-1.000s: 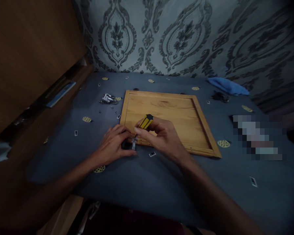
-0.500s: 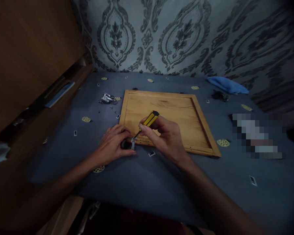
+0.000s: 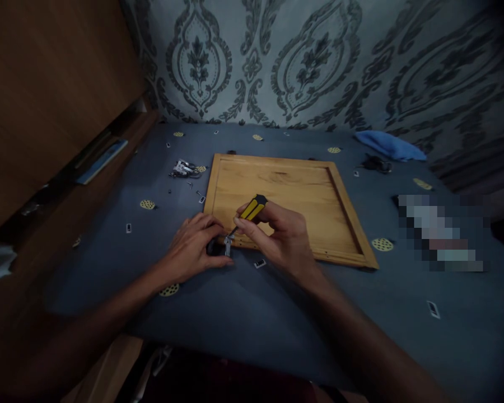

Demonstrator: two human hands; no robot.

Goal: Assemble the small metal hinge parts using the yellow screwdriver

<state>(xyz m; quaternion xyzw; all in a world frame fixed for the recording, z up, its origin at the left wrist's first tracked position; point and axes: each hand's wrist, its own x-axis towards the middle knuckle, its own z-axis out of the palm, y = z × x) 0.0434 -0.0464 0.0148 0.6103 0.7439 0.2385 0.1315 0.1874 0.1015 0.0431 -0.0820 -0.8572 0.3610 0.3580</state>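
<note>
A yellow-and-black screwdriver (image 3: 254, 207) is held in my right hand (image 3: 283, 232), fingers closed around its handle. It leans with its tip down at a small metal cabinet hinge (image 3: 228, 245) on the near edge of a wooden panel door (image 3: 273, 187), close to the left corner. My left hand (image 3: 199, 243) steadies the hinge, its thumb on the near side and its fingers at the panel corner. Those fingers partly cover the hinge, and the screw under the tip is too small to make out.
More metal hinges (image 3: 185, 169) lie left of the panel, with a few small screws (image 3: 190, 184) beside them. A blue cloth (image 3: 390, 146) and a dark object (image 3: 376, 164) lie at the back right. A blurred-out item (image 3: 443, 235) is at the right. A wooden cabinet (image 3: 54, 84) stands along the left.
The screwdriver handle has shifted slightly left and down, with my right fingers moving along with it. My left hand, the hinge and the panel stay where they were.
</note>
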